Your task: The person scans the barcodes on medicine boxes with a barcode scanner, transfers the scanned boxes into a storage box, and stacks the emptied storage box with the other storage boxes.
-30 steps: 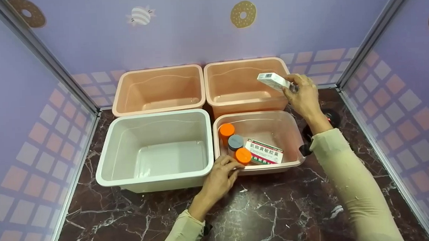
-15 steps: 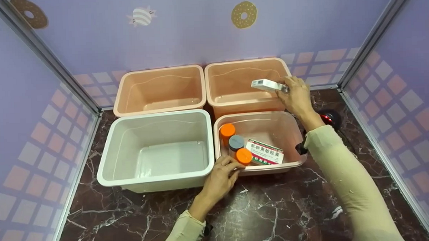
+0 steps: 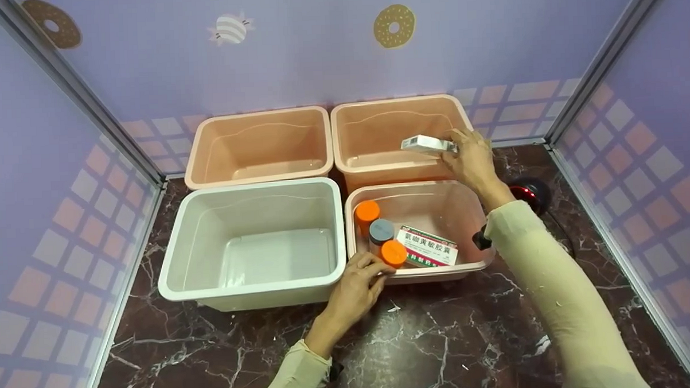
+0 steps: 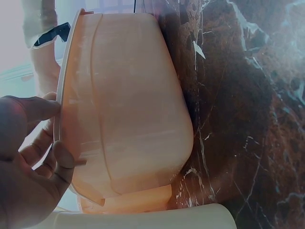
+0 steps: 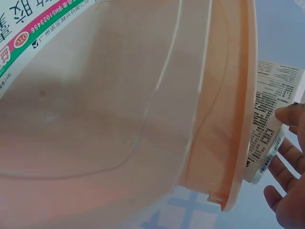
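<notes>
My right hand (image 3: 467,155) holds a small white box (image 3: 425,144) over the right side of the far right peach bin (image 3: 397,168); the box's printed side (image 5: 268,119) shows in the right wrist view beside my fingers (image 5: 290,191). My left hand (image 3: 361,282) grips the front left rim of the near right peach bin (image 3: 439,269), fingers (image 4: 43,143) curled over its edge (image 4: 64,95). That bin holds two orange-capped bottles (image 3: 367,211), (image 3: 393,252), a grey-capped bottle (image 3: 381,230) and a red, green and white box (image 3: 427,246).
A white bin (image 3: 175,263) stands at the near left and another peach bin (image 3: 258,175) behind it. A black round device with a red light (image 3: 529,191) lies right of the bins. Purple walls close in three sides; dark marble table (image 3: 430,340) lies in front.
My right hand has moved the white box left and down, from above the far right bin's right rim to lower over that bin. The left hand has stayed on the near bin's rim.
</notes>
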`<state>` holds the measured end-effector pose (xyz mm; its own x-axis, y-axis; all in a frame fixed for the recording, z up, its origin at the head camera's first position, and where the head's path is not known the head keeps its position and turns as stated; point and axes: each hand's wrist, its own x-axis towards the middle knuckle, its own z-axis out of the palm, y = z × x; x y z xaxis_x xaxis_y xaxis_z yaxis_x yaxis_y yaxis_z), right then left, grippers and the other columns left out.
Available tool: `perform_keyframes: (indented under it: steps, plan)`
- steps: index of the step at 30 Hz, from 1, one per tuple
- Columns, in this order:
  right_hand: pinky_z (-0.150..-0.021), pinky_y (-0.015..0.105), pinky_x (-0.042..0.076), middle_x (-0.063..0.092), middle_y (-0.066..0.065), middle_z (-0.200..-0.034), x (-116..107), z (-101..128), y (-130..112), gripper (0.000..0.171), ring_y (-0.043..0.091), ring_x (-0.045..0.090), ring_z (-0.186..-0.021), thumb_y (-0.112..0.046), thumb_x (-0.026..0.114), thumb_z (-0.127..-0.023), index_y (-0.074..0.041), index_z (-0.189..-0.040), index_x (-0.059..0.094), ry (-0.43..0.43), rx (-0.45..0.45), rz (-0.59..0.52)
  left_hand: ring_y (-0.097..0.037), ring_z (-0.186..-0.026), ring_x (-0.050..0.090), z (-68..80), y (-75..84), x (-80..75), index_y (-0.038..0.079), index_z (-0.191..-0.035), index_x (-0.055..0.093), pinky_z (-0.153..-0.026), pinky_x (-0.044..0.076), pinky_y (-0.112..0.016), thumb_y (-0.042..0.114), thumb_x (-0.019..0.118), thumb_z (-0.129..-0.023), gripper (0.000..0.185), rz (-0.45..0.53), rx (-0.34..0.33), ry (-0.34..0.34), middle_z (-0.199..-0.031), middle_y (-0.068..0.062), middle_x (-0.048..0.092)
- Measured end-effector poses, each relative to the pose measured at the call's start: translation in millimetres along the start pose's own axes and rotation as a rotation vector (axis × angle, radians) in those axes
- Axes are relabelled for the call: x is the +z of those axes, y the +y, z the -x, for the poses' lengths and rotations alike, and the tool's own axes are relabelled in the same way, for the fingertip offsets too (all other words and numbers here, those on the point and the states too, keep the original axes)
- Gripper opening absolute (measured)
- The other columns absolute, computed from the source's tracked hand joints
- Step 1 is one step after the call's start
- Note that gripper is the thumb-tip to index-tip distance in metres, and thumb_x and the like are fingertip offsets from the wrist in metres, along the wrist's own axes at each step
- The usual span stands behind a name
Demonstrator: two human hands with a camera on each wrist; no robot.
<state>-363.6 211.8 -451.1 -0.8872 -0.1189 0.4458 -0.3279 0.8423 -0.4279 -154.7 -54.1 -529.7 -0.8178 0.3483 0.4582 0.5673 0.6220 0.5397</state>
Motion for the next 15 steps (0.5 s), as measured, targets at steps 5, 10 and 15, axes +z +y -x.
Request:
perform_keyframes:
  steps: [5,10,15]
  plan:
    - [-0.087,0.055,0.034,0.062,0.014,-0.113,1.1,-1.3,0.7,0.035,0.036,0.052,-0.105,-0.018,0.065,-0.078,-0.015,-0.113,0.063,-0.032,0.001,0.018,-0.011,-0.098,0.053,-0.4,0.9,-0.7,0.021,-0.096,0.072,-0.088,0.045,-0.025,0.012,0.069,-0.084,0.015,-0.010,0.002,0.003,-0.093,0.007,0.061]
    - [-0.089,0.056,0.036,0.062,0.014,-0.113,2.8,-1.5,0.2,0.035,0.036,0.051,-0.110,-0.018,0.065,-0.079,-0.012,-0.113,0.062,-0.050,-0.028,0.044,-0.010,-0.097,0.053,-0.7,1.5,-1.0,0.021,-0.097,0.072,-0.087,0.045,-0.025,0.012,0.069,-0.084,0.016,-0.024,-0.006,-0.006,-0.094,0.008,0.061]
    - [-0.090,0.054,0.037,0.064,0.013,-0.111,5.0,-1.6,-1.8,0.033,0.036,0.052,-0.108,-0.020,0.066,-0.079,-0.011,-0.111,0.063,-0.058,-0.048,0.059,-0.011,-0.097,0.053,-0.1,1.2,-1.3,0.020,-0.097,0.072,-0.087,0.045,-0.026,0.012,0.069,-0.084,0.016,-0.014,-0.009,-0.001,-0.093,0.007,0.061]
